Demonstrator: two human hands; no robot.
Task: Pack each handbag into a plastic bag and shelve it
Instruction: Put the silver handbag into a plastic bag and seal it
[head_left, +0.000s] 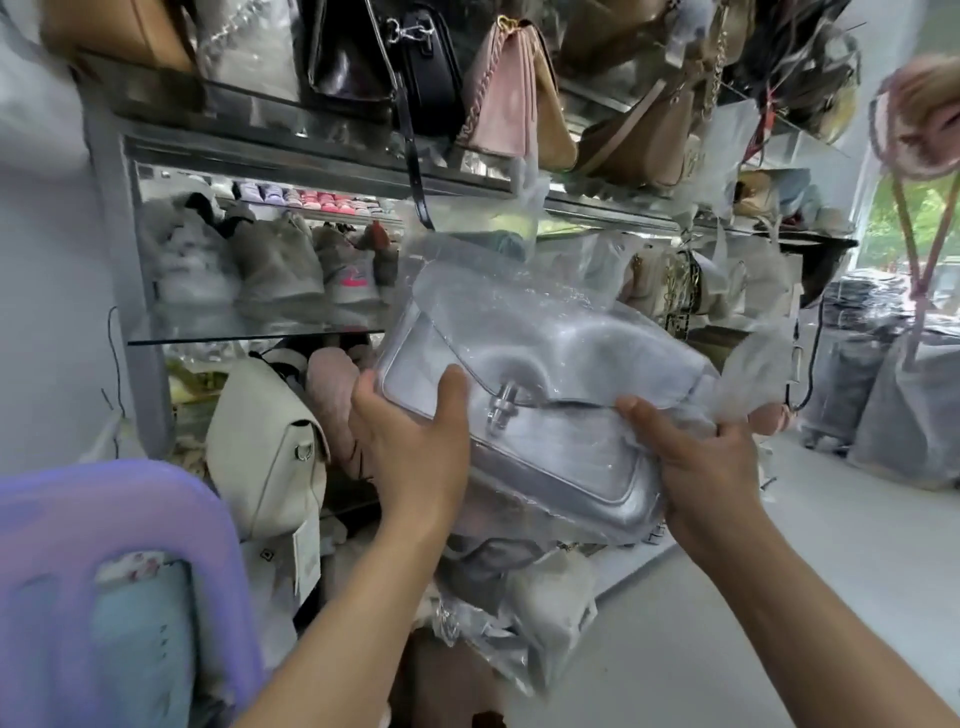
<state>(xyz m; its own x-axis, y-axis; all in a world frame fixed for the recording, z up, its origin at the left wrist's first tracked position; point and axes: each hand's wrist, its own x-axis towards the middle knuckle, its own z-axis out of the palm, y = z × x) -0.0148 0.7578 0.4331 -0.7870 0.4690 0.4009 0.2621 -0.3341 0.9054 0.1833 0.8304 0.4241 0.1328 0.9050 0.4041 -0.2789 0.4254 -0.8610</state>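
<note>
silver handbag (545, 415) already inside clear plastic bag (519, 306), held up in front of shelves (270, 332). left hand (415, 441) grips its left end, right hand (711, 457) pinches bag's loose end. bagging looks done; shelving left, w/ more bags below.

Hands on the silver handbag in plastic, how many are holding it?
2. The left hand grips the silver flap handbag at its left end through the clear plastic bag; the right hand grips the gathered plastic at the right end.
</note>
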